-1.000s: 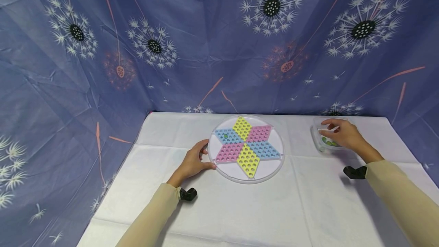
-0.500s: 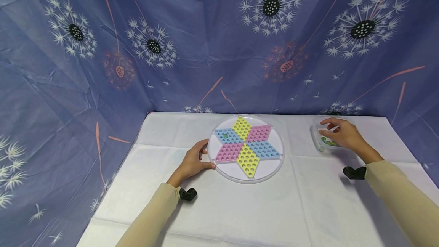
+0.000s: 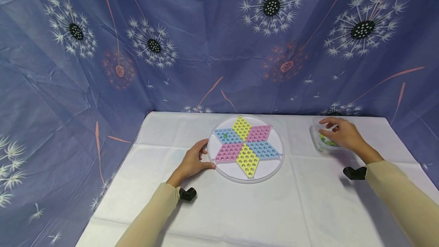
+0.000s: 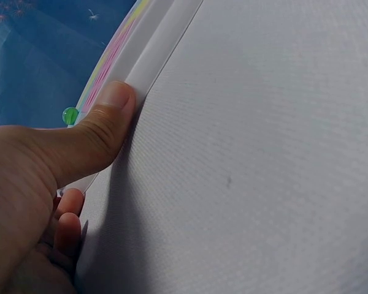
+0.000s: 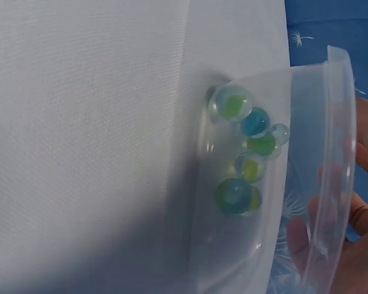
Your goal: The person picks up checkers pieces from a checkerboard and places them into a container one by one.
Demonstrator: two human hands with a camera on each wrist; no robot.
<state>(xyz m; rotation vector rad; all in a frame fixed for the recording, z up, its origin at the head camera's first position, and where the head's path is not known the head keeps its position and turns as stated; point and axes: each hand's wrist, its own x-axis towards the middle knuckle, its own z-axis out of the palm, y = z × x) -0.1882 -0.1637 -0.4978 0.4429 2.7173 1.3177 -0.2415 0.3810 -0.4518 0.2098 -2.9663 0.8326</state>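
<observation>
A round white Chinese checkers board [image 3: 226, 170] with a yellow, pink and blue star lies on the cloth in the head view. One green marble [image 3: 225, 136] sits in a blue section. My left hand [image 3: 193, 162] holds the board's left rim; in the left wrist view the thumb [image 4: 113, 101] lies along the rim and other fingertips curl at its side. My right hand [image 3: 344, 134] reaches over a clear plastic box [image 3: 314, 140], thumb and forefinger apart, nothing visible between them. Through its wall, several green and blue marbles [image 5: 251, 168] show at the bottom.
A white cloth [image 3: 260, 212] covers the table. Blue fabric [image 3: 205, 48] with a dandelion print hangs along the back and left side. Dark wrist cameras sit at both cuffs, such as the left wrist camera [image 3: 188, 194].
Almost nothing differs. The right hand stays over the box with only a slight shift of its fingers, and the left hand keeps its place on the board.
</observation>
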